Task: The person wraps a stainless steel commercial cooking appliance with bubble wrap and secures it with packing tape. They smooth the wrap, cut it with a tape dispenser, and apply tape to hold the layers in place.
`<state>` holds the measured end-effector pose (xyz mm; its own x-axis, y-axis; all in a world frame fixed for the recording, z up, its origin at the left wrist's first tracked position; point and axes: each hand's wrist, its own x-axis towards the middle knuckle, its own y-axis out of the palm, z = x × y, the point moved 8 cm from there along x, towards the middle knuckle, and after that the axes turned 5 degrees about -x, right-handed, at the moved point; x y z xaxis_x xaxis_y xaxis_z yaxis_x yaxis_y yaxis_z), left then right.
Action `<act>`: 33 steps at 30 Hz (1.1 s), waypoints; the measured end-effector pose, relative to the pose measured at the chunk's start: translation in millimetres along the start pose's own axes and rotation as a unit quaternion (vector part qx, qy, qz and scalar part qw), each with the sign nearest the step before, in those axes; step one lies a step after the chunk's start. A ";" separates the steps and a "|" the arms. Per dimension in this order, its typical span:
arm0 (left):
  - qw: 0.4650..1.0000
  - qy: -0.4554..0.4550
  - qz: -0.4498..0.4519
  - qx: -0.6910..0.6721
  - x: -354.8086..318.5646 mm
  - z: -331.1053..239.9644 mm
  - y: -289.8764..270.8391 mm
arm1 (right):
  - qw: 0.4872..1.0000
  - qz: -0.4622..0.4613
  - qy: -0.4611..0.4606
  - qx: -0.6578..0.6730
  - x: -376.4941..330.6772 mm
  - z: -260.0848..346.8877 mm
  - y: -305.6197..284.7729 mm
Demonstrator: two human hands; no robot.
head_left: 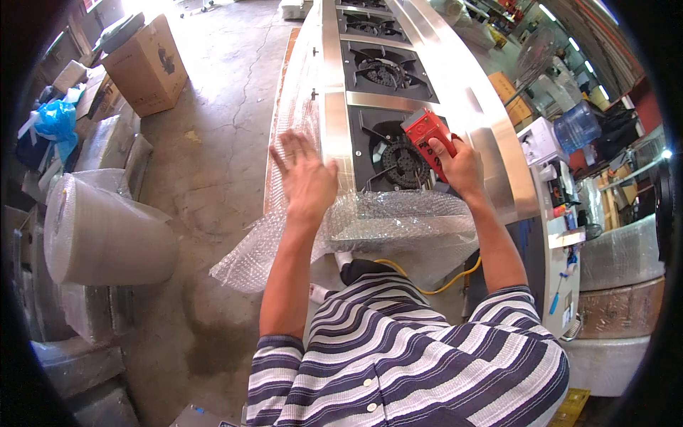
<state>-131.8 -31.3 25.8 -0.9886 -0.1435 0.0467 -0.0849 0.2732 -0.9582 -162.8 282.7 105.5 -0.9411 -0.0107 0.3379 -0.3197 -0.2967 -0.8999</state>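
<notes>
A long stainless steel gas range with black burners stretches away in front of me. Bubble wrap covers its near end and runs along its left side, with a loose corner hanging out at the lower left. My left hand lies on the wrap at the left edge, its fingers spread and holding nothing. Gripped in my right hand is a red hand tool, apparently a tape dispenser, held over the nearest burner. Its underside and any tape in it are hidden.
A big roll of bubble wrap stands on the left, near wrapped packages and a cardboard box. A yellow hose or cord loops below the range's near end. To the right are a cluttered bench, a blue water bottle and wrapped boxes.
</notes>
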 end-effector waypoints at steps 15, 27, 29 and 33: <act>0.986 0.151 0.050 -0.049 -129.7 -49.1 25.0 | 0.987 0.029 -0.150 -0.043 152.7 -17.6 101.4; 0.998 0.038 0.042 -0.036 -106.9 -63.2 24.5 | 0.984 0.025 -0.175 -0.013 160.3 -19.9 116.8; 0.998 0.026 0.048 -0.015 -111.7 -63.5 27.9 | 0.985 0.024 -0.172 -0.005 160.7 -20.4 116.5; 0.999 0.028 0.032 -0.002 -98.7 -65.5 30.1 | 0.983 0.022 -0.181 -0.002 159.2 -12.3 114.7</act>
<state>-45.0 53.4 10.8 -0.9974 -0.0725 0.0008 -0.0214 0.2834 -0.9588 -350.7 258.6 52.7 -0.8539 -0.3622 0.3737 -0.2808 -0.2840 -0.9168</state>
